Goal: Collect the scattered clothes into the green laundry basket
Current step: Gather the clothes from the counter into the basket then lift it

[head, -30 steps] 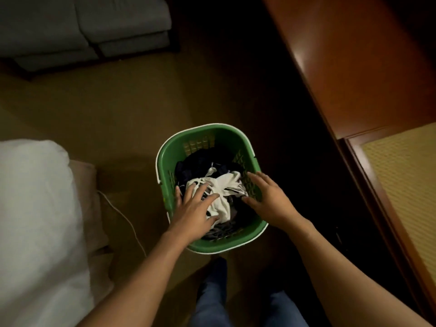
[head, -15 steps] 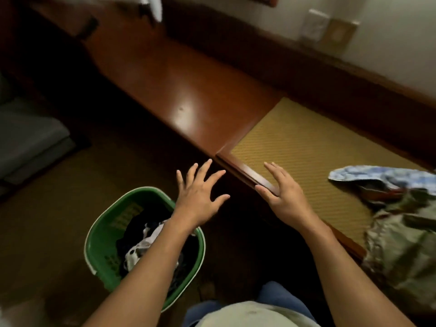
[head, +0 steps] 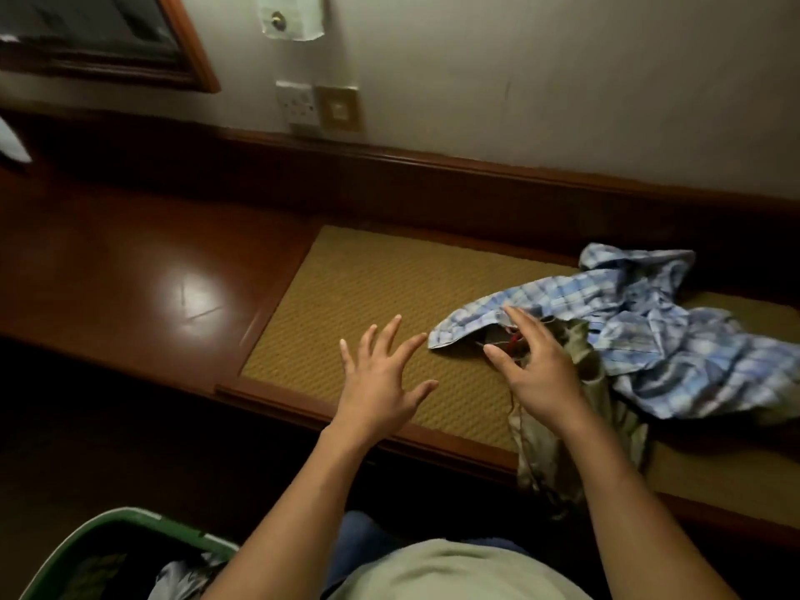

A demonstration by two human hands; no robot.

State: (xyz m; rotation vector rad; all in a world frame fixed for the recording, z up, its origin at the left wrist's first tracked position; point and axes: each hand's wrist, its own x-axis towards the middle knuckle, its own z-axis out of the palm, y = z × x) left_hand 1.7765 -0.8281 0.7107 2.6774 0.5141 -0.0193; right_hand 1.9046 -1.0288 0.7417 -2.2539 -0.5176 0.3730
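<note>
A crumpled blue checked shirt (head: pixel 649 326) lies on the woven mat (head: pixel 355 305) of a low wooden platform, over an olive-green garment (head: pixel 614 435) that hangs off the platform's front edge. My right hand (head: pixel 537 365) hovers open at the shirt's near corner, fingers spread above both garments. My left hand (head: pixel 381 378) is open over the bare mat, just left of the shirt. The green laundry basket (head: pixel 117 530) sits at the bottom left corner with dark and white clothes inside, partly hidden by my left forearm.
Polished wood (head: pixel 143 270) extends left of the mat. A dark wooden skirting (head: pixel 433 179) and a wall with sockets (head: pixel 318 106) close off the back. A framed mirror (head: pixel 104 36) hangs at upper left. The floor between platform and basket is dark.
My view swung from the basket up to the platform. Both hands left the basket and moved right, the right one arriving over the blue shirt.
</note>
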